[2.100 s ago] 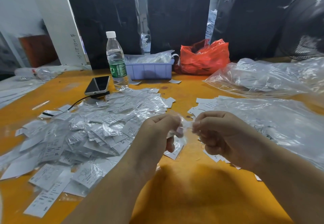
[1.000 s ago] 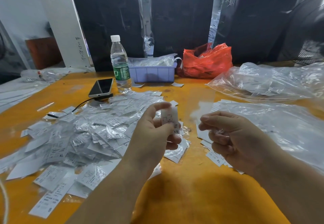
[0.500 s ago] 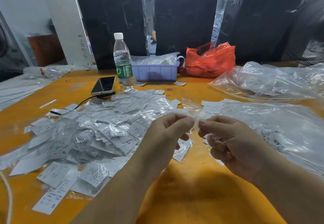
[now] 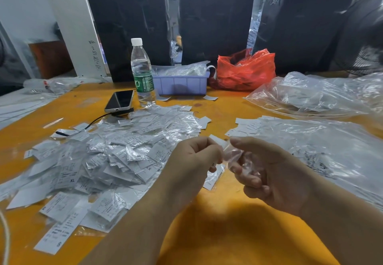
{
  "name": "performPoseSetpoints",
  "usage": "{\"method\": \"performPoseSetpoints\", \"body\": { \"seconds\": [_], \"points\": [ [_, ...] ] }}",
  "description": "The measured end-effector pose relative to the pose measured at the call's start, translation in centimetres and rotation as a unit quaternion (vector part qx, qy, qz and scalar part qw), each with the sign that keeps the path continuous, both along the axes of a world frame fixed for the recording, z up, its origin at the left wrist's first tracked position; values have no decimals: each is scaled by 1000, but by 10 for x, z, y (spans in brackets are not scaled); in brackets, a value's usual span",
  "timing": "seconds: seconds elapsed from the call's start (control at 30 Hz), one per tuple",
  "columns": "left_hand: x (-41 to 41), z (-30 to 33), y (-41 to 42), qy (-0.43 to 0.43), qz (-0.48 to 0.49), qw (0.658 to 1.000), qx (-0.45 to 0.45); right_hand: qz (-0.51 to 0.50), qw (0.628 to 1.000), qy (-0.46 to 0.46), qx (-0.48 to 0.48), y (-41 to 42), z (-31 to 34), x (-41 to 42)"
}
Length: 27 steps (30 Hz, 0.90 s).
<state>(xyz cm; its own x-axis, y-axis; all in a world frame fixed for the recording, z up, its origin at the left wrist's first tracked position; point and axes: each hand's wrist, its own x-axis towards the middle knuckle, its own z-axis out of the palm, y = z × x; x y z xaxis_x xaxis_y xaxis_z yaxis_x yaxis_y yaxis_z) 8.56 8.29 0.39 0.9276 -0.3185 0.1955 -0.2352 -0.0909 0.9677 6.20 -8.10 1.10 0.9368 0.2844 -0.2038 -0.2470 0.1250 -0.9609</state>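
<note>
My left hand (image 4: 192,159) pinches a small white label (image 4: 217,140) between thumb and fingertips, above the orange table (image 4: 217,233). Right beside it, my right hand (image 4: 275,173) holds a small clear plastic sleeve (image 4: 236,153), its fingers curled round the crumpled film. The label's end lies at the sleeve's mouth. A wide heap of bagged white labels (image 4: 107,156) covers the table on the left. More loose labels (image 4: 246,127) lie under clear plastic on the right.
A water bottle (image 4: 142,73), a phone (image 4: 119,101) with a black cable, a purple tray (image 4: 180,84) and a red plastic bag (image 4: 246,71) stand at the back. Big clear bags (image 4: 317,96) fill the right side. Black wrapped boxes (image 4: 215,20) line the far edge.
My left hand lifted a label up alone, then brought it back to my right hand. Both hands now meet lower, with the label at the sleeve.
</note>
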Motion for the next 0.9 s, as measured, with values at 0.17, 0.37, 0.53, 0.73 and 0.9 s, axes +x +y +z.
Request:
{"method": "performPoseSetpoints", "body": {
  "seconds": [0.17, 0.37, 0.53, 0.73, 0.9],
  "points": [
    [2, -1, 3, 41, 33, 997, -48, -27, 999, -23, -35, 4, -1, -1],
    [7, -1, 4, 85, 71, 985, -131, -112, 993, -28, -1, 2, -5, 5],
    [8, 1, 3, 181, 71, 957, -216, -124, 991, -43, 14, 2, -7, 6],
    [9, 1, 1, 247, 78, 936, -239, -129, 990, -41, 32, 3, -5, 5],
    [6, 4, 1, 244, 52, 931, -267, -117, 991, -39, 43, 5, -3, 3]
  ]
}}
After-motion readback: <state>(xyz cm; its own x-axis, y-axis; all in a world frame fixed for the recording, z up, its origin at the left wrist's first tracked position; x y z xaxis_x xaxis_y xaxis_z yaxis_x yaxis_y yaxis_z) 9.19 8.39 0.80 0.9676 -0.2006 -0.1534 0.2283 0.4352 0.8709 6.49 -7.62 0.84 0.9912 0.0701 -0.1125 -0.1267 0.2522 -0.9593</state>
